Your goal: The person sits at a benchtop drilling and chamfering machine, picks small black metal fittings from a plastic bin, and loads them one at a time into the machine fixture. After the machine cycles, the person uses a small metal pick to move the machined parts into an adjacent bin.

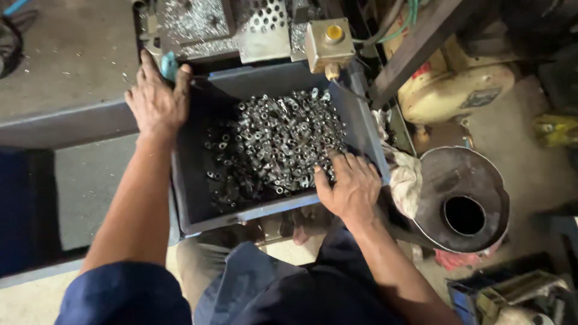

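- A dark grey plastic bin [361, 129], rectangular with smooth upright walls, sat in front of the person, just below a metal machine [205, 24].
- A heap of small shiny metal rings and short tube-like parts [280, 144] filled most of the bin's floor, thickest toward the far right corner and thinning toward the near left.
- The left hand [155, 102] lay flat over the bin's far left corner, fingers spread and curled over the rim; it gripped the rim and nothing else.
- The right hand [349, 186] rested at the bin's near right corner, fingers bent down into the edge of the heap; whether it had closed on any parts could not be told.
- A small beige square box with a round yellow button [329, 39] was mounted just beyond the bin's far wall.
- Beside it stood a perforated metal plate [265, 21], grey with rows of round holes, dusted with bright metal shavings.
- To the right, a dark, rusty metal funnel [460, 198] lay with its round opening facing up, a dirty white rag [404, 180] touching its left side.
- Farther right sat a rounded cream-yellow motor housing [454, 87] bearing a small faded rectangular label.
- A grey concrete floor [66, 54] showed at the upper left.
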